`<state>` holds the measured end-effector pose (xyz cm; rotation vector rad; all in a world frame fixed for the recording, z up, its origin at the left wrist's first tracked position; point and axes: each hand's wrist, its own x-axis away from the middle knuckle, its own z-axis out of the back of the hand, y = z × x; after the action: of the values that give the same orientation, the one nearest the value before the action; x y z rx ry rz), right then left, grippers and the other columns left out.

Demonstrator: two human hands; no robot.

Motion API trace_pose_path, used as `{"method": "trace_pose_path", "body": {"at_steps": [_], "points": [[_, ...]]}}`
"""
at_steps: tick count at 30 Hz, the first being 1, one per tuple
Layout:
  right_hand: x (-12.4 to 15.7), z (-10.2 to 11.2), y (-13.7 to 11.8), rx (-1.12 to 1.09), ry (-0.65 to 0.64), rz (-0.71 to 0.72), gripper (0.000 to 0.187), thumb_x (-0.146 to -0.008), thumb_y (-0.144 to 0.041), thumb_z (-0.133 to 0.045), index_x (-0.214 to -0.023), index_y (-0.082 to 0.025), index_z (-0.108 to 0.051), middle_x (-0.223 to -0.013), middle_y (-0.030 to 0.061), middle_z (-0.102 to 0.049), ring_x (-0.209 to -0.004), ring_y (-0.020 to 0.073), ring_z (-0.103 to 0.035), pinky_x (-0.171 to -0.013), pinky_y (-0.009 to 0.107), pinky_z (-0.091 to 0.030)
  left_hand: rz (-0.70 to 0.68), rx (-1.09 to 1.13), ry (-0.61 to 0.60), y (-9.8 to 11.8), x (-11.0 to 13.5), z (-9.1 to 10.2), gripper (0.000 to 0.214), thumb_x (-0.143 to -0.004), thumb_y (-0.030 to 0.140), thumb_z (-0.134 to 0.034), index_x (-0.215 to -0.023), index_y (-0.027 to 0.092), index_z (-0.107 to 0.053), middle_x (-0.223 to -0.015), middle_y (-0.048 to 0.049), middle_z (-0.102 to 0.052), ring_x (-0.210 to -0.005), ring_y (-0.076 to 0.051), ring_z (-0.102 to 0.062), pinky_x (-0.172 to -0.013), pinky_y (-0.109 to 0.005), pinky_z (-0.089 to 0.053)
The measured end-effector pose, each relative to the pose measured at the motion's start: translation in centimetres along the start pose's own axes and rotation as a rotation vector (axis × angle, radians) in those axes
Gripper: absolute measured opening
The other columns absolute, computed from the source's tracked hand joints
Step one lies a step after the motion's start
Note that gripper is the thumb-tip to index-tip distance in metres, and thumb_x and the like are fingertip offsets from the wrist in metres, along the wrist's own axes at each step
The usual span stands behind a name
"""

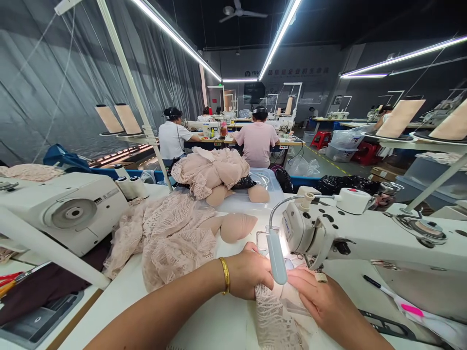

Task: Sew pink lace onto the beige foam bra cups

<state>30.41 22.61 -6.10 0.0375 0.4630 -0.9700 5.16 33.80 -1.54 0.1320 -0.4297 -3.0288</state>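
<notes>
My left hand point(248, 272), with a gold bangle on the wrist, is closed on a strip of pink lace fabric point(272, 316) in front of the sewing machine point(365, 233). My right hand point(317, 296) lies on the same lace with fingers pressed down, just below the machine's needle area. A small lamp point(276, 255) on a flexible neck hangs over both hands and hides the fingertips.
A heap of pink lace point(168, 238) and padded cups point(237, 226) lie left of the machine. Another machine point(69, 214) stands at far left. Beyond is a clear bin point(268, 180) with more garments. Two people sit with their backs to me. Scissors point(10, 282) lie at the left edge.
</notes>
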Motion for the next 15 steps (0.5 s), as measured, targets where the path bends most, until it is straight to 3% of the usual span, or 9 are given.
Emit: {"method": "trace_pose_path", "body": {"at_steps": [4,9,15], "points": [[-0.8,1.2,-1.5,-0.120,0.001,0.076,0.028,-0.101,-0.012,-0.044,-0.097,-0.027,-0.068,-0.091,0.0026,-0.076,-0.078,0.0185,-0.067,-0.065,0.027,-0.053,0.028,-0.039,0.007,-0.1,-0.1,-0.1,0.008,-0.081,0.016,-0.068,-0.082,0.024,-0.067,-0.091,0.0007,-0.072,-0.088,-0.021,-0.061,-0.083,-0.039,-0.029],[-1.6,2.9,-3.5,-0.221,-0.024,0.203,0.026,-0.095,-0.008,-0.047,-0.104,-0.025,-0.065,-0.092,0.0048,-0.075,-0.082,0.0210,-0.066,-0.069,0.031,-0.051,-0.021,-0.149,0.025,0.3,0.1,-0.6,0.016,-0.073,0.007,-0.066,-0.072,0.020,-0.057,-0.078,0.0024,-0.069,-0.083,-0.020,-0.060,-0.086,-0.043,-0.026],[-1.7,3.2,-4.1,-0.241,-0.047,0.212,0.024,-0.091,-0.006,-0.047,-0.091,-0.025,-0.060,-0.079,0.0022,-0.069,-0.076,0.0209,-0.063,-0.067,0.031,-0.048,-0.062,-0.278,0.046,0.2,0.2,-1.2,0.021,-0.069,0.004,-0.065,-0.067,0.018,-0.050,-0.073,0.0038,-0.068,-0.078,-0.018,-0.057,-0.089,-0.045,-0.025]]}}
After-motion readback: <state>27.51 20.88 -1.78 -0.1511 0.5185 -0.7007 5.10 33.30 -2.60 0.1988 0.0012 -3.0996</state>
